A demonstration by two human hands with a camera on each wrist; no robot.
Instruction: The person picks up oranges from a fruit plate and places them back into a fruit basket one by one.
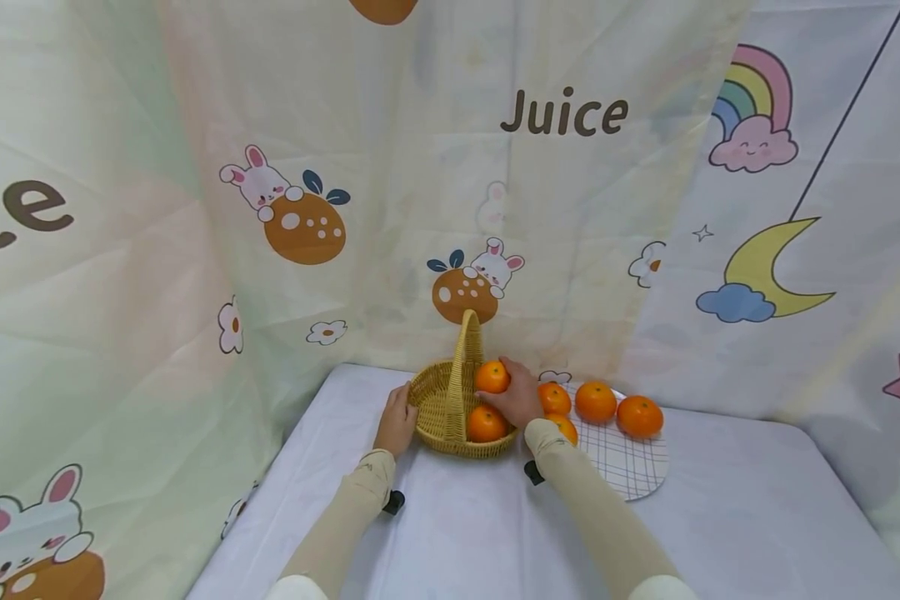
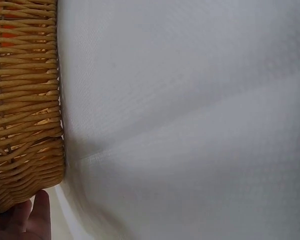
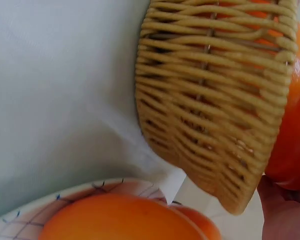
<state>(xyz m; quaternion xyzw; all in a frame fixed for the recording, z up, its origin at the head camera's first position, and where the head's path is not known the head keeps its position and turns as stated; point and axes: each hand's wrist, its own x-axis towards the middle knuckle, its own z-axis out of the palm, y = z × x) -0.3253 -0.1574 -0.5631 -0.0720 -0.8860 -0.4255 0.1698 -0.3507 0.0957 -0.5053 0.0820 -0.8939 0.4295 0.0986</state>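
Observation:
A wicker basket [image 1: 435,433] with a tall arched handle stands on the table. My left hand [image 1: 397,420] grips its left rim, and fingers [image 2: 39,217] of that hand show against the basket's woven wall [image 2: 25,100] in the left wrist view. My right hand [image 1: 520,396] holds an orange [image 1: 492,377] between thumb and fingers over the basket's right side. Just below it, another orange [image 1: 487,423] lies inside, right of the handle. In the right wrist view, the held orange [image 3: 292,145] shows beyond the rim.
Right of the basket lies a round, grid-patterned white plate [image 1: 633,471] bearing several oranges [image 1: 596,402]. My right forearm [image 1: 588,500] passes in front of its left part. A white cloth [image 1: 465,533] covers the table, and printed curtains [image 1: 570,208] hang behind it.

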